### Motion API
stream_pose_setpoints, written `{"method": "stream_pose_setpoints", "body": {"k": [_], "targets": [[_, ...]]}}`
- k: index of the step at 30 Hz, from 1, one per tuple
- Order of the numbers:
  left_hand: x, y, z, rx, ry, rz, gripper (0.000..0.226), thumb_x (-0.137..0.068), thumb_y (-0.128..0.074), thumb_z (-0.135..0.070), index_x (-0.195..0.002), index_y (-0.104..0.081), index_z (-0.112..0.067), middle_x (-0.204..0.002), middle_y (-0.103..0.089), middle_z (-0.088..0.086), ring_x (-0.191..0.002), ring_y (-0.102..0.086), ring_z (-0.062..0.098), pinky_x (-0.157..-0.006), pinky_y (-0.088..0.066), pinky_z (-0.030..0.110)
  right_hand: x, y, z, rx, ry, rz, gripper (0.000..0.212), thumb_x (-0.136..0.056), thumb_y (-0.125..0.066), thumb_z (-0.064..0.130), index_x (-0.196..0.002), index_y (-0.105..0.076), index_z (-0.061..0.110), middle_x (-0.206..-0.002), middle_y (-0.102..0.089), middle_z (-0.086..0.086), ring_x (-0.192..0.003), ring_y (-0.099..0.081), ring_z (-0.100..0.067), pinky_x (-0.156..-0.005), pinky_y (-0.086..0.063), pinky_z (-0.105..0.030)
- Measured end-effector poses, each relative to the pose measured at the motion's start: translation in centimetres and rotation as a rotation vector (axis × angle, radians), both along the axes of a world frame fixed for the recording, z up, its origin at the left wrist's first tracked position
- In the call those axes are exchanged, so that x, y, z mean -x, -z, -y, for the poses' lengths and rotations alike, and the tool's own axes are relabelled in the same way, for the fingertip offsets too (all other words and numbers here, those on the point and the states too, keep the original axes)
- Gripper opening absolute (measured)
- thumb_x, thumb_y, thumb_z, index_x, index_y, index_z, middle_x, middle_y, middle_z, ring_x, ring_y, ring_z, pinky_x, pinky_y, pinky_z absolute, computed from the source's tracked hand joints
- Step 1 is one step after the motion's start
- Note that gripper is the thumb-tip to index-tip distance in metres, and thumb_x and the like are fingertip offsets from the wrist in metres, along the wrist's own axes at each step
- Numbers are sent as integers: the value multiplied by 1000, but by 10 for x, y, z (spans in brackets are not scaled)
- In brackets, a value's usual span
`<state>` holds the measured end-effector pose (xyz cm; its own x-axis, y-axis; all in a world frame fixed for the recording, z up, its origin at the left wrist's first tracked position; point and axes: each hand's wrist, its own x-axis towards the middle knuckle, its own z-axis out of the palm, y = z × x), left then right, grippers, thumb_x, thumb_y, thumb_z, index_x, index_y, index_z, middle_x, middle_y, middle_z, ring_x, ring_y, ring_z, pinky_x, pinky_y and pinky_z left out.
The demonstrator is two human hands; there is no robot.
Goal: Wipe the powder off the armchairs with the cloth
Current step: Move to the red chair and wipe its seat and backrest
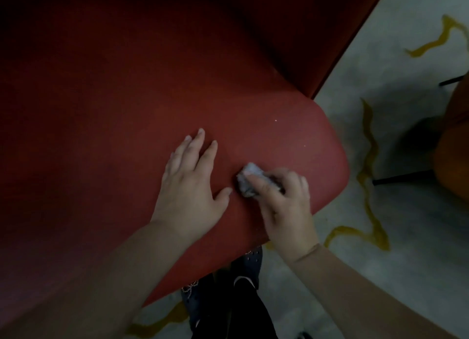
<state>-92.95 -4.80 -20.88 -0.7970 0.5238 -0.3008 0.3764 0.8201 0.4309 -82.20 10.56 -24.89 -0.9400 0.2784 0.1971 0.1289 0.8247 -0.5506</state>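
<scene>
Cloth (250, 177) sits bunched in the right hand (284, 206), fingers clamped on it, pressed to the red armchair (127, 110); at nine o'clock, left hand (189, 184) lies flat, fingers apart.

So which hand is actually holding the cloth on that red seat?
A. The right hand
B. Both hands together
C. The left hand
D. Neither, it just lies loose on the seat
A: the right hand has its fingers closed over the bunched cloth on the red armchair seat, while the left hand rests flat and empty beside it.
</scene>
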Motion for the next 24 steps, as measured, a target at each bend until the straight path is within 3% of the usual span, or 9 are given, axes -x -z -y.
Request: {"method": "stream_pose_setpoints", "body": {"k": [4,6,10,12,16,17,21,24], "targets": [[4,-1,-7,10,19,-4,83,-86,-61,-45,-153,-16,-25,-161,4,-7,-146,9,11,-118,-2,36,14,7,-38,-11,257,-36,44,-86,-56,2,-124,-65,21,-105,-55,-11,-88,-51,-30,-89,-35,-26],[7,1,-11,8,12,-13,82,-85,-62,-43,-152,-19,-24,-161,0,-5,-147,6,13,-120,-6,40,26,5,-28,10,335,-49,46,-82,-55,-1,-122,-66,21,-104,-55,-12,-89,-50,-31,-85,-40,-33],[13,4,-20,3,-11,-32,80,-84,-63,-40,-151,-23,-22,-161,-7,-2,-147,0,16,-120,-10,43,29,0,-5,4,85,-15,41,-88,-48,11,-123,-66,26,-107,-55,-11,-91,-49,-30,-80,-41,-41],[16,3,-23,-6,-20,-31,79,-84,-62,-40,-151,-24,-22,-161,-7,-3,-147,0,15,-120,-10,43,35,2,-25,-12,61,-3,42,-87,-51,10,-124,-65,24,-106,-56,-11,-89,-52,-32,-78,-42,-44],[25,4,-21,-8,-23,-39,76,-86,-60,-41,-151,-24,-23,-161,-6,-5,-147,1,14,-118,-8,40,63,4,-57,49,449,-33,47,-82,-59,1,-124,-66,22,-106,-53,-10,-92,-49,-29,-85,-42,-36],[28,4,-20,-8,-28,-41,76,-86,-60,-40,-151,-24,-23,-161,-6,-5,-147,1,14,-118,-9,39,69,3,-50,39,433,-31,47,-81,-57,1,-123,-66,22,-106,-53,-11,-92,-49,-29,-84,-41,-35],[34,6,-19,-12,-49,-41,76,-84,-61,-39,-150,-26,-23,-160,-9,-4,-147,-3,15,-116,-14,40,81,-1,-18,3,46,-13,42,-85,-48,12,-121,-67,23,-105,-56,-11,-87,-50,-31,-77,-40,-38],[38,6,-18,-6,-49,-47,76,-84,-61,-39,-150,-27,-23,-160,-10,-5,-147,-4,16,-115,-17,41,107,3,-39,28,170,-31,42,-85,-53,11,-124,-65,22,-104,-56,-10,-88,-53,-32,-79,-43,-41]]}}
